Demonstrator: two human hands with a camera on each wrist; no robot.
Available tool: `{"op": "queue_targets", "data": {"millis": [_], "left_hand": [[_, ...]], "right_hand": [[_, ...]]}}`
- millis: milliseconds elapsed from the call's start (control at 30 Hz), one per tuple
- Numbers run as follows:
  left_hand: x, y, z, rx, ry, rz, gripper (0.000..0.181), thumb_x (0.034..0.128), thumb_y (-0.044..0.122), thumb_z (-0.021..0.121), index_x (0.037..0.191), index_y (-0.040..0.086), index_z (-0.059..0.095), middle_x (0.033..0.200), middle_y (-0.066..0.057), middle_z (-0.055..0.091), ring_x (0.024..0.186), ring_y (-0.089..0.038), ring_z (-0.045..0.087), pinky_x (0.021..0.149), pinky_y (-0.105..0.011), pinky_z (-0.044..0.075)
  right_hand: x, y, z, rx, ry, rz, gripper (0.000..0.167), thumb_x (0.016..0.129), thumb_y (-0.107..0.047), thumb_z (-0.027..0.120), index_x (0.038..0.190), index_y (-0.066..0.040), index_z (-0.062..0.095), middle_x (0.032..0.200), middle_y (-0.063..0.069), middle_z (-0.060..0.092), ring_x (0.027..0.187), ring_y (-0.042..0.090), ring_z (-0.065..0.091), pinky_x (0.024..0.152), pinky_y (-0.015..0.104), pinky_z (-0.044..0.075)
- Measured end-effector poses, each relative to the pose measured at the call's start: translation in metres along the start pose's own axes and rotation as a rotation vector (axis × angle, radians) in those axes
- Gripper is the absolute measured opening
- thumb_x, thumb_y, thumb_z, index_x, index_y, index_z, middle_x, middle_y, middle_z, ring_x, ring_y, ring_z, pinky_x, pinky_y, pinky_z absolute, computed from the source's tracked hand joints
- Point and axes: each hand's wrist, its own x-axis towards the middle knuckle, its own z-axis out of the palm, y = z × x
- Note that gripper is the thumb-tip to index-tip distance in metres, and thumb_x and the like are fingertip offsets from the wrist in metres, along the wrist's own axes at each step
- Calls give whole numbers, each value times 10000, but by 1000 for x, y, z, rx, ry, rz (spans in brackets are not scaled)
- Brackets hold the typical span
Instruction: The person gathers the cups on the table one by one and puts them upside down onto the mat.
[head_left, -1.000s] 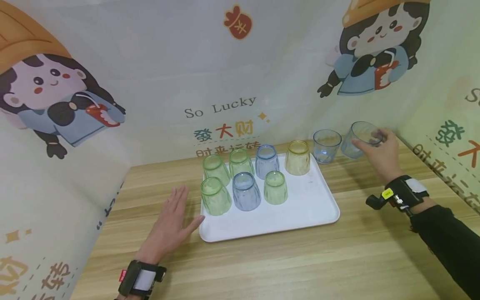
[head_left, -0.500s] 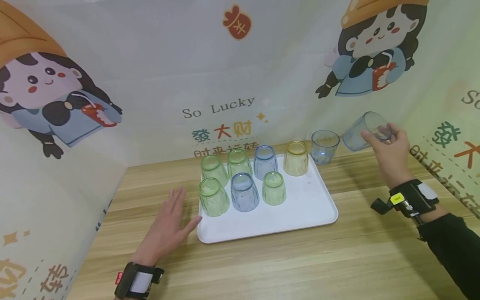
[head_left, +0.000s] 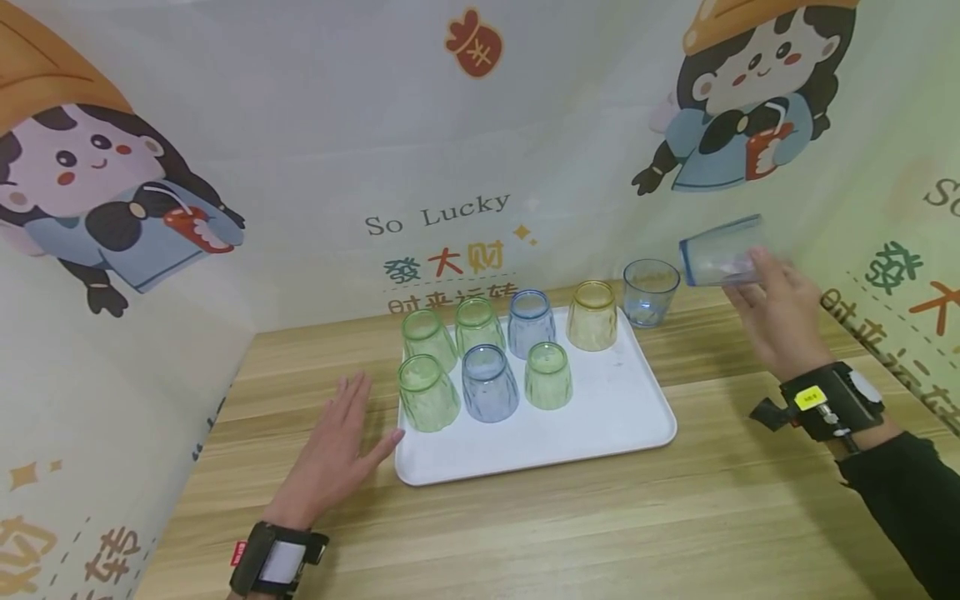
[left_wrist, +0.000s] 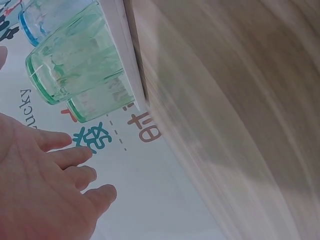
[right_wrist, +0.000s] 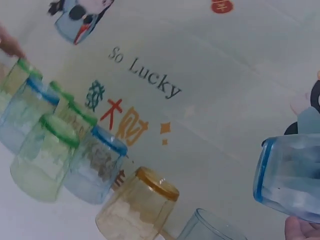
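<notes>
My right hand point(head_left: 783, 317) grips a clear blue glass point(head_left: 720, 252) in the air at the back right. The glass lies almost sideways, its thick blue base point(right_wrist: 262, 170) pointing left. Just left of it, another blue glass point(head_left: 651, 293) stands upright on the table beside the tray. On the white tray point(head_left: 600, 425), green point(head_left: 429, 393), blue point(head_left: 490, 383) and yellow point(head_left: 593, 317) glasses stand upside down in two rows. Beside the tray's left edge is my left hand point(head_left: 330, 458), its fingers extended and thumb by the rim, holding nothing. In the left wrist view its fingers point(left_wrist: 75, 160) are slightly bent.
A wood-grain table point(head_left: 525, 533) carries the tray. Printed cloth walls point(head_left: 315, 125) close in the back and both sides. The glasses on the tray's left half stand close together. The tray's front right part is bare.
My right hand has lifted the blue glass off the table and turned it from mouth-up to nearly sideways, its base swinging up. My left hand stays by the tray.
</notes>
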Motion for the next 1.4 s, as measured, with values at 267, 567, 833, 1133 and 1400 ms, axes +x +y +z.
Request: {"op": "queue_targets", "data": {"millis": [267, 567, 833, 1133, 1400], "left_hand": [[0, 0, 0, -2, 3, 0, 930, 1019, 545, 533, 1594, -57, 119, 1650, -255, 91, 1511, -405, 36, 1194, -579, 130], [-1, 0, -1, 5, 17, -1, 922, 1021, 538, 535, 1585, -74, 139, 1649, -255, 99, 1508, -415, 52, 1193, -576, 142], [-1, 3, -3, -18, 32, -10, 917, 1028, 532, 523, 1604, -34, 88, 1655, -236, 87, 1511, -401, 42, 1191, -580, 141], [3, 13, -6, -76, 87, 1, 890, 1036, 491, 539, 1604, -31, 98, 1652, -239, 102, 1507, -411, 74, 1174, -608, 171], [12, 32, -12, -195, 100, 3, 852, 1045, 486, 524, 1629, 51, 80, 1667, -183, 94, 1515, -356, 105, 1192, -564, 161]], "right_hand": [[1, 2, -9, 167, -57, 170, 717, 1052, -235, 577, 1623, -322, 152, 1542, 14, 173, 1486, 158, 132, 1123, 241, 330], [-3, 8, -7, 208, -40, 158, 715, 1047, -250, 589, 1600, -317, 140, 1536, 33, 142, 1502, 161, 74, 1116, 242, 342], [-3, 16, -2, 209, -18, 134, 735, 1033, -290, 612, 1596, -276, 139, 1500, 58, 202, 1427, 185, 303, 1090, 249, 386], [-6, 22, 6, 229, -85, 145, 669, 1015, -229, 643, 1513, -160, 202, 1443, 87, 264, 1332, 203, 440, 1100, 260, 380], [-13, 32, 18, 184, -219, 181, 647, 1049, -240, 562, 1550, -174, 159, 1506, 91, 220, 1420, 202, 322, 1135, 264, 326]]}}
